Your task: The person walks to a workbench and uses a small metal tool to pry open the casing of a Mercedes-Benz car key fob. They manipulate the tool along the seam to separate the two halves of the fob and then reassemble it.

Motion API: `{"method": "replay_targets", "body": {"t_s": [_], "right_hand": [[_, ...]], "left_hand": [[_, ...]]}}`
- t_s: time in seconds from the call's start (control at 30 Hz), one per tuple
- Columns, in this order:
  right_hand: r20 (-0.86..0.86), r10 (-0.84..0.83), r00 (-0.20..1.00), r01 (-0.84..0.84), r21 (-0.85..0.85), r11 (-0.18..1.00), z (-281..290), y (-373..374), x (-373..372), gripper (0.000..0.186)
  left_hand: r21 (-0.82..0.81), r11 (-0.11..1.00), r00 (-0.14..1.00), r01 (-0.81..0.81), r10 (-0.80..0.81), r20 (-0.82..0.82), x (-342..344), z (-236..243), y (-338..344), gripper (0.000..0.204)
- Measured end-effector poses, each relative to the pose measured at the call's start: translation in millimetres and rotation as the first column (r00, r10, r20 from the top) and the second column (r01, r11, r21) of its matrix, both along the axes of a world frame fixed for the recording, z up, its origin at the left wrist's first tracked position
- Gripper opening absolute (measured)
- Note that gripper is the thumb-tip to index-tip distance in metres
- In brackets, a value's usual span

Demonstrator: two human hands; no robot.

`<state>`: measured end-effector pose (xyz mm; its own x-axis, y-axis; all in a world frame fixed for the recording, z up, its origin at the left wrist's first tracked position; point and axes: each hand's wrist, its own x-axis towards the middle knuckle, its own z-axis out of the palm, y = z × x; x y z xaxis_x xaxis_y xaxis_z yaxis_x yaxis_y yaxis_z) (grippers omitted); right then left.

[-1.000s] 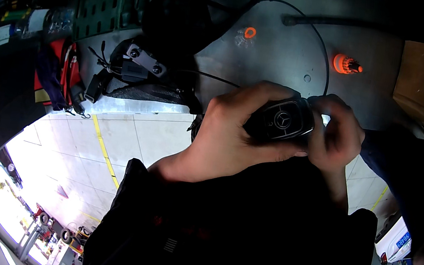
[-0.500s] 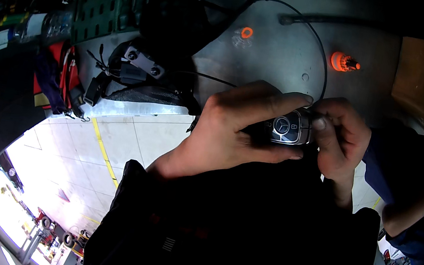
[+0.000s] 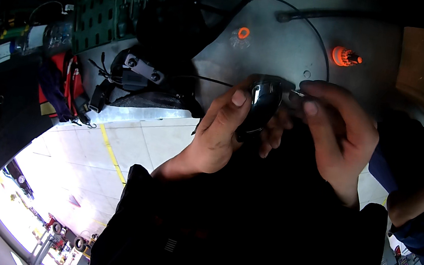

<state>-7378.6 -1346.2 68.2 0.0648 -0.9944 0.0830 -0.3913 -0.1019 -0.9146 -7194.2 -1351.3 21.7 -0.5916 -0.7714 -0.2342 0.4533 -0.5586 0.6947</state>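
Observation:
A glossy black car key fob with a chrome edge stands tilted between the thumb and fingers of my left hand. Just to its right, the thumb and forefinger of my right hand pinch a small shiny metal piece, whose exact kind is too small and dark to make out. I cannot tell whether that piece touches the fob. Both hands are held over the near edge of the grey metal workbench, in front of my dark clothing.
On the bench lie an orange-and-black bit holder, an orange ring, a thin black cable and a cardboard box. A green tool tray and black strapped gear are left. Another person's forearm shows right.
My left hand has turned the fob from button side up to a tilted, edge-on position. My right hand has drawn slightly away from it, with a small metal piece now visible between its fingertips.

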Motion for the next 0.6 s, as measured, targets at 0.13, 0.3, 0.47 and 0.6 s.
{"method": "replay_targets", "body": {"t_s": [0.13, 0.3, 0.47, 0.6], "right_hand": [[-0.198, -0.022, 0.98, -0.042, -0.311, 0.949, 1.4, 0.8, 3.5, 0.023], [-0.164, 0.056, 0.985, -0.105, -0.306, 0.946, 3.8, -1.8, 6.9, 0.018], [-0.217, 0.05, 0.975, -0.127, -0.362, 0.923, -0.4, -3.4, 6.6, 0.017], [-0.272, 0.012, 0.962, -0.118, -0.379, 0.918, 2.8, -2.2, 8.7, 0.018]], "left_hand": [[0.029, 0.996, 0.989, -0.079, 0.074, 0.128, -12.2, 17.7, 1.7, 0.075], [-0.105, 0.991, 0.968, -0.078, 0.101, 0.231, -15.0, 17.0, 2.9, 0.081], [-0.158, 0.986, 0.934, -0.048, 0.101, 0.344, -13.6, 20.0, 3.6, 0.084], [-0.375, 0.927, 0.935, -0.026, 0.155, 0.319, -6.6, 6.9, -0.2, 0.061]]}}
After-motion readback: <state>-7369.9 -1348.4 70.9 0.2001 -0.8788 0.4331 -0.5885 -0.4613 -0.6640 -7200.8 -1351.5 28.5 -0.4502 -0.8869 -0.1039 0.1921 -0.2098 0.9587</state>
